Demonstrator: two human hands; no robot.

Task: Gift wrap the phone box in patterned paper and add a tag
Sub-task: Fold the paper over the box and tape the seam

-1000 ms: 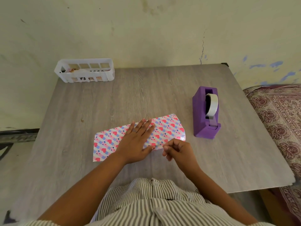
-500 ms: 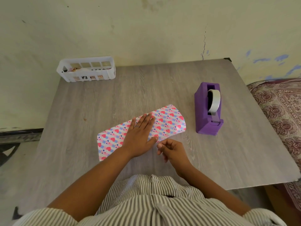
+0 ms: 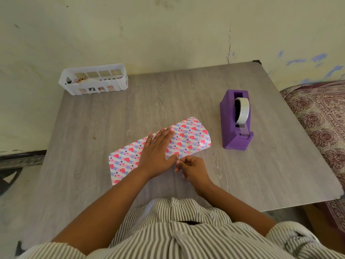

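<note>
My left hand (image 3: 155, 153) presses flat on the paper (image 3: 188, 139), right fingers (image 3: 182, 162) pinching its edge; easing off risks the wrap springing open.

Phone box hidden under patterned paper (image 3: 188, 136); basket (image 3: 94, 79) contents indistinct.

Grey-and-white striped buttoned shirt (image 3: 179, 227), short sleeves, ring (image 3: 153, 142) on left finger.
</note>
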